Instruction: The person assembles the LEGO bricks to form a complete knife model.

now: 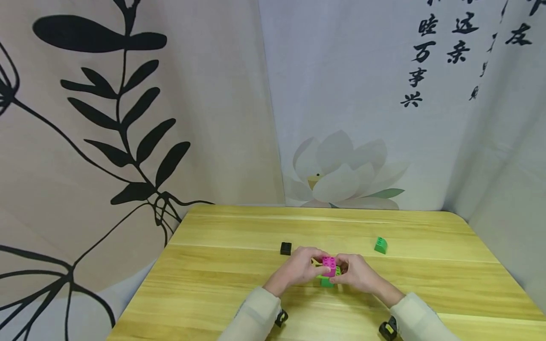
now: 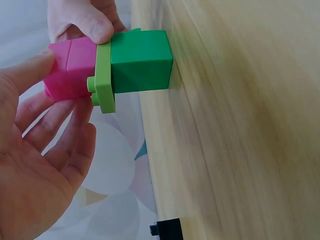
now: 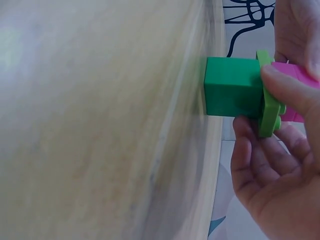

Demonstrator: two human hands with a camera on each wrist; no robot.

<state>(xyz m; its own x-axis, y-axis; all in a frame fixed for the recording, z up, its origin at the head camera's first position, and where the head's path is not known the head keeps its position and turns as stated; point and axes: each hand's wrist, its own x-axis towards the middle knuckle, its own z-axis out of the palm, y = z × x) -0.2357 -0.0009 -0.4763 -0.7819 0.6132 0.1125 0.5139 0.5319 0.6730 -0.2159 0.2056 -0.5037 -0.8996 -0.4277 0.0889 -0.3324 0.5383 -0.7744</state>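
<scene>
A small stack of building blocks stands over the table's middle, between both hands. At its bottom is a green block (image 2: pixel 142 62), with a thin lime-green plate (image 2: pixel 105 77) above it. Two pink blocks (image 2: pixel 80 67), a seam showing between them, top the stack; their studs face up in the head view. My left hand (image 1: pixel 304 265) pinches the pink blocks between thumb and fingers. From the other side, my right hand (image 1: pixel 357 273) grips the lime plate, its thumb on the plate's edge and fingers against the far side.
Beyond the left hand lies a black block (image 1: pixel 286 248) on the wooden table (image 1: pixel 230 265). A green block with a sloped side (image 1: pixel 381 245) sits farther back on the right. Behind the table's far edge hangs a printed curtain (image 1: pixel 222 118).
</scene>
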